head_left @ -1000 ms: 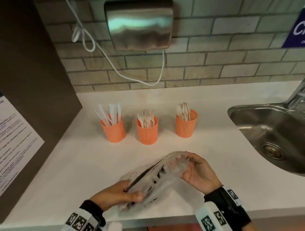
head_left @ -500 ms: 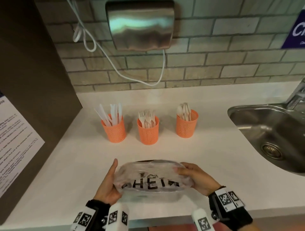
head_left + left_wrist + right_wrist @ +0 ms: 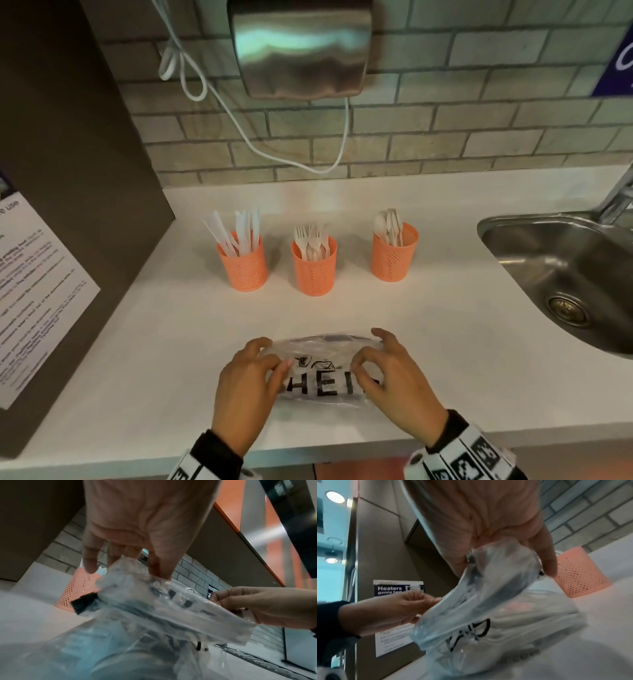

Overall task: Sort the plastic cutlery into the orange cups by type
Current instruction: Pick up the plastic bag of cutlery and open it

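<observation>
A white counter [image 3: 164,342] runs below a wall of grey brick [image 3: 445,137], and on this wall hangs one metal dryer [image 3: 301,48] with a white cable [image 3: 239,130]. At the far left stands a brown panel [image 3: 68,171] with one printed notice [image 3: 30,291]. On the counter stand three orange cups in one row, apart from each other. The left cup [image 3: 244,264] holds white knives [image 3: 239,228]; their number I cannot count exactly. The middle cup [image 3: 314,269] holds white forks [image 3: 311,240], and the right cup [image 3: 394,257] holds white spoons [image 3: 388,222]. Nearer to the person, at the front edge, is one clear plastic bag [image 3: 325,377] with black letters. The left hand [image 3: 246,387] pinches the left part of the bag between thumb and fingers, and the right hand [image 3: 397,380] pinches the right part in the same way. In the wrist views the upper part of the bag is lifted between the two hands, while the lower part lies on the counter. What is inside the bag I cannot tell. At the far right there is one steel sink [image 3: 565,274] with a tap [image 3: 616,202].
</observation>
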A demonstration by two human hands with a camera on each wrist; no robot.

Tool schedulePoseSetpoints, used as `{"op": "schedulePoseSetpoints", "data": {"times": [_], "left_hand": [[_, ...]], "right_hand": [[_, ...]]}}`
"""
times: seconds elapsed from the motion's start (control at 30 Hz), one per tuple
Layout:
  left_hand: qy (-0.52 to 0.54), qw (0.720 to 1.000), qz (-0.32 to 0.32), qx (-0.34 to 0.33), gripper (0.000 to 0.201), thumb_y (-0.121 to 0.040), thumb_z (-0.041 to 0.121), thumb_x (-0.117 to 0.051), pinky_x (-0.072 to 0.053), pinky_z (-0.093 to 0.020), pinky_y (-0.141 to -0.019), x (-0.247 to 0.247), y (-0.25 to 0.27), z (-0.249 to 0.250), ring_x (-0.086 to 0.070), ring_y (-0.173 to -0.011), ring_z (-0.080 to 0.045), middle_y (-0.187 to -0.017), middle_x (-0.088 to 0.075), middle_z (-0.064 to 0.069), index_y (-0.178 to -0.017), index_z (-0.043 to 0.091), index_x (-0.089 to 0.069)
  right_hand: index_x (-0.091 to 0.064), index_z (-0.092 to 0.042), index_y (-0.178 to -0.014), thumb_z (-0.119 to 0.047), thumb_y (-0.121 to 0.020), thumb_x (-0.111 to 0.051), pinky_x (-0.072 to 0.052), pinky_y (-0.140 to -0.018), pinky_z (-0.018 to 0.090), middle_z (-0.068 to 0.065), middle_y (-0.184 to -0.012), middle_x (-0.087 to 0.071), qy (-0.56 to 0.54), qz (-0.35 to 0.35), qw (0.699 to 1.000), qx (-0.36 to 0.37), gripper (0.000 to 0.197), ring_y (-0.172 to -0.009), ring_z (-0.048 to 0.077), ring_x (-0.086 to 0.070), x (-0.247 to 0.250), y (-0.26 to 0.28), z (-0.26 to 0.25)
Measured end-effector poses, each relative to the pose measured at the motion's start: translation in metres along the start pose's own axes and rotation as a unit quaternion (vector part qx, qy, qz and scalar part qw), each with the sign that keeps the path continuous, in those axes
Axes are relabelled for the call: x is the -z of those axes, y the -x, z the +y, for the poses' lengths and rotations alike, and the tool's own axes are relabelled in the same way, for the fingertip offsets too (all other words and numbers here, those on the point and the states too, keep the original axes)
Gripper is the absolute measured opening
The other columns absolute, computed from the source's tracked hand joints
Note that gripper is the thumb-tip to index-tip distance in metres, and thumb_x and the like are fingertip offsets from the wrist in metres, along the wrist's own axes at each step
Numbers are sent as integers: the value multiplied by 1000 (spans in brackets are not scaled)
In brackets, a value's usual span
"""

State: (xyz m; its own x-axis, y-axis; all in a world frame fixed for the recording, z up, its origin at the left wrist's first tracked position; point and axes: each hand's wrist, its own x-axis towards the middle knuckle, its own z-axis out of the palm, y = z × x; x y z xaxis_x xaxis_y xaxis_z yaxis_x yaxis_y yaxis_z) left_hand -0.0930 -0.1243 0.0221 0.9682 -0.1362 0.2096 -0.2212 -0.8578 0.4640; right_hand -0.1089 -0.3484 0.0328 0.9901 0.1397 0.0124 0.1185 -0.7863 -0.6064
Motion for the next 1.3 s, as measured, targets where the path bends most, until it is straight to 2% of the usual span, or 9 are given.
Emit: {"op": "schedulePoseSetpoints", "data": {"times": [0.17, 0.27, 0.53, 0.7, 0.83, 1.0, 1.13, 1.23, 1.3], "left_hand": [[-70, 996, -7, 59, 14, -69, 23, -80, -44, -34, -65, -4, -3, 20, -63, -84, -25, -105, -64, -4, -79, 25, -70], [-142, 978, -86, 127, 59, -84, 29, -60, -34, -50, -104, -6, -1, 25, -30, -134, -30, -152, -13, -11, -137, 30, -34], [-95, 956, -228, 156, 96, -77, 36, -65, -19, -63, -108, 26, -22, 16, -7, -142, -32, -150, 34, -9, -145, 35, 3], [-188, 954, -195, 126, 86, -73, 40, -70, -21, -63, -108, 38, -23, 25, -11, -142, -36, -155, 3, -17, -143, 30, -21], [-138, 987, 39, -69, 39, -51, 10, -86, -54, -35, -55, 45, -13, 49, -63, -77, -29, -91, -62, -11, -87, 13, -69], [-254, 933, -134, -214, 30, -41, 9, -85, -36, -18, -45, 39, -26, 66, -58, -51, -12, -61, -60, 5, -62, 21, -66], [-338, 886, -209, -238, 39, -11, 10, -84, -48, -13, -47, 32, -41, 41, -50, -31, -6, -33, -50, 9, -39, 24, -61], [-354, 872, -260, -215, 48, -34, 16, -88, -44, -19, -53, 43, -43, 45, -64, -53, -10, -53, -66, 2, -80, 18, -73], [-361, 869, -298, -159, 66, -76, 9, -69, -42, -32, -71, 46, -47, 49, -64, -94, -26, -99, -69, -12, -135, 7, -40]], "right_hand": [[-70, -19, -99, -34, -96, -40, -43, -90, 29, 8, -153, -23, 113, -40, 992, -38, 34, -131, 23, -30, 4, -11, -18], [-49, -24, -130, -10, -90, -44, -41, -98, 32, 15, -152, -16, 153, -55, 986, -46, 43, -131, 30, -30, 7, -15, -20], [-21, -33, -143, -10, -78, -49, -39, -93, 35, 15, -144, -18, 179, -97, 977, -66, 75, -115, 34, -46, 43, -30, -18], [-21, -29, -144, -23, -79, -57, -28, -105, 41, 17, -152, -5, 247, -145, 955, -78, 75, -130, 34, -31, 45, -21, -27], [-65, -18, -108, -8, -46, -81, -52, -81, 42, 21, -121, -58, 304, 86, 945, 83, 65, -104, 34, -61, 46, -7, -52], [-65, -3, -86, 6, -73, -57, -38, -48, 33, 14, -90, -59, 258, -143, 932, 208, 18, -72, 31, -60, 27, -20, -66], [-53, 2, -113, 7, -88, -39, -39, -81, 40, 22, -115, -58, 330, -218, 906, 150, 30, -107, 32, -55, 25, -55, -42], [-39, -2, -132, 7, -87, -45, -43, -94, 37, 19, -126, -56, 355, -224, 898, 133, 47, -116, 31, -54, 28, -65, -32], [-22, -5, -142, 4, -84, -52, -48, -92, 39, 18, -125, -58, 376, -228, 889, 128, 66, -112, 33, -57, 31, -66, -31]]}}
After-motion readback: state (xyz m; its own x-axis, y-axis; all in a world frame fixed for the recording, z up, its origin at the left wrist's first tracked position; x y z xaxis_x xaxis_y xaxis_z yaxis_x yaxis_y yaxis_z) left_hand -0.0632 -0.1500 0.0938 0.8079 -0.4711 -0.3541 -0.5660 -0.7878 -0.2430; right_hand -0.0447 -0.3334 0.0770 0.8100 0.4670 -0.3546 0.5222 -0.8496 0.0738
